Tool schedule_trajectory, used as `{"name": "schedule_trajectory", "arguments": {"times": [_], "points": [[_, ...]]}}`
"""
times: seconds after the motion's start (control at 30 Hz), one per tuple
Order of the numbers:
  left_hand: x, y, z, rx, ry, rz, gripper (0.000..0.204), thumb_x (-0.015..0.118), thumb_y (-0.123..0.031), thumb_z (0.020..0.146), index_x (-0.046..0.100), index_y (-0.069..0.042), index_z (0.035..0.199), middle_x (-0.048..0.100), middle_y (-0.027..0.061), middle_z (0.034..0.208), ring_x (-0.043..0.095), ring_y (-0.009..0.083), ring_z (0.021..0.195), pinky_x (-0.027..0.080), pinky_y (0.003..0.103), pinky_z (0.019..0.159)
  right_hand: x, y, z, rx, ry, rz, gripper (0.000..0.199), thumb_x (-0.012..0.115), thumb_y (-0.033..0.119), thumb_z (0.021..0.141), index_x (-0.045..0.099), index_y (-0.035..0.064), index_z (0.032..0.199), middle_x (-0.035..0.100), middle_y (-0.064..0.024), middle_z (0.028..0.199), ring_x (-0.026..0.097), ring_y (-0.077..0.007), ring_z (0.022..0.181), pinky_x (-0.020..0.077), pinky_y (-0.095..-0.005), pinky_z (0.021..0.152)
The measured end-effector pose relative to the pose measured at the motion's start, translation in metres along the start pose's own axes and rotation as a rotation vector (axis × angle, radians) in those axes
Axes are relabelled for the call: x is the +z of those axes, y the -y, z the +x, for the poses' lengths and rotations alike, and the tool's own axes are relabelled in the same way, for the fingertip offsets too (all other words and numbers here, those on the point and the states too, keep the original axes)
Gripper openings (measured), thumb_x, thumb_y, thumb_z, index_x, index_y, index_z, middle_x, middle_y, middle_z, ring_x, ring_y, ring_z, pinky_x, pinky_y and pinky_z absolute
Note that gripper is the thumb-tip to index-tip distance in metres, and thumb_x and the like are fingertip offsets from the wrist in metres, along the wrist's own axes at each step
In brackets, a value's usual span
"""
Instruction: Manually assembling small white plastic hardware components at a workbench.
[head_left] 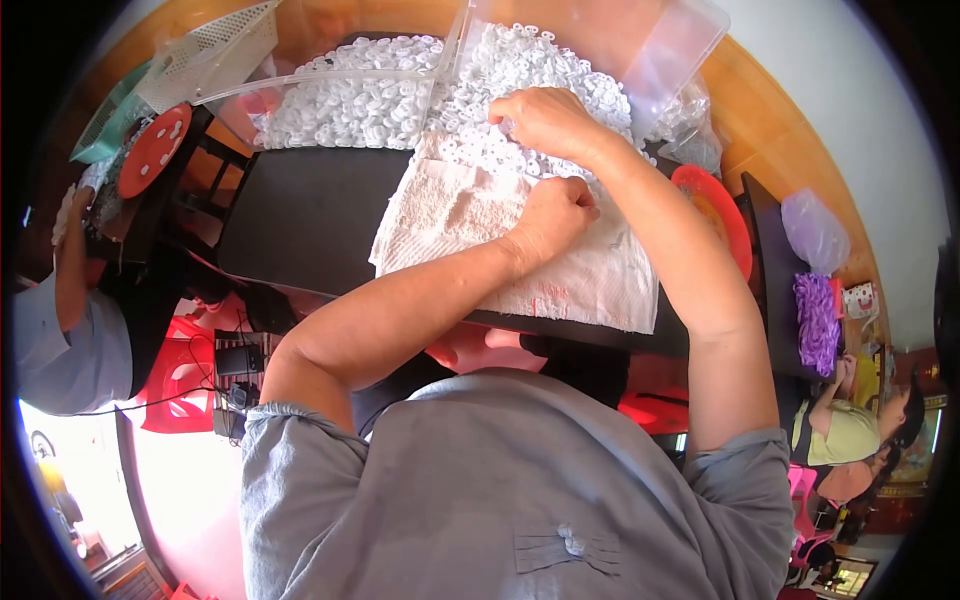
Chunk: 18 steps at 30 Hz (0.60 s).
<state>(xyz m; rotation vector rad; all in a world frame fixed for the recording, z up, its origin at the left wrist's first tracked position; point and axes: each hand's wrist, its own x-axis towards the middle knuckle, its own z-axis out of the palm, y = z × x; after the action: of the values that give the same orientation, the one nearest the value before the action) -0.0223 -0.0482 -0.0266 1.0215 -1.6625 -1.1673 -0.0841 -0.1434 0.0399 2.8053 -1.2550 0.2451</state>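
Observation:
A heap of small white ring-shaped plastic pieces [505, 60] spills from a clear bin lying at the far side of the dark table. Over the near part of this heap is my right hand [545, 120], its fingers bent down and drawn together; whatever is at the fingertips is hidden. Closer to me, my left hand [555, 218] is closed above a cream towel [590, 290] spread on the table. I cannot make out what its curled fingers hold. Loose white pieces lie along the towel's far edge, just beyond my left hand.
Left of the heap stands a clear plastic bin [225, 120] full of similar white pieces. A red plate [735, 215] is beside my right forearm. Another person's arm [72, 260] works at the far left, near a red plate [155, 150]. Purple strands [818, 320] hang at right.

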Motion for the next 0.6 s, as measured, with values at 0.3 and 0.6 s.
{"name": "schedule_trajectory", "arguments": {"times": [0.3,0.6], "points": [[0.002,0.004,-0.001,-0.001,-0.008,-0.02,0.017,0.066,-0.015,0.074,0.067,0.001,0.079,0.067,0.0217,0.079,0.065,0.0372,0.077,0.05,0.043,0.075,0.003,0.006,-0.005,0.027,0.03,-0.002,0.014,0.059,0.007,0.073,0.066,0.0135,0.083,0.067,-0.0092,0.08,0.065,-0.0302,0.079,0.0482,-0.0445,0.069],[0.003,0.004,0.002,-0.029,0.004,-0.084,0.016,0.064,-0.012,0.075,0.067,0.002,0.08,0.066,0.0189,0.071,0.065,0.0297,0.063,0.052,0.039,0.063,-0.001,-0.018,-0.019,0.052,-0.106,0.053,0.011,0.06,0.015,0.079,0.064,0.0103,0.088,0.066,-0.0096,0.082,0.063,-0.0295,0.075,0.0472,-0.0415,0.066]]}}
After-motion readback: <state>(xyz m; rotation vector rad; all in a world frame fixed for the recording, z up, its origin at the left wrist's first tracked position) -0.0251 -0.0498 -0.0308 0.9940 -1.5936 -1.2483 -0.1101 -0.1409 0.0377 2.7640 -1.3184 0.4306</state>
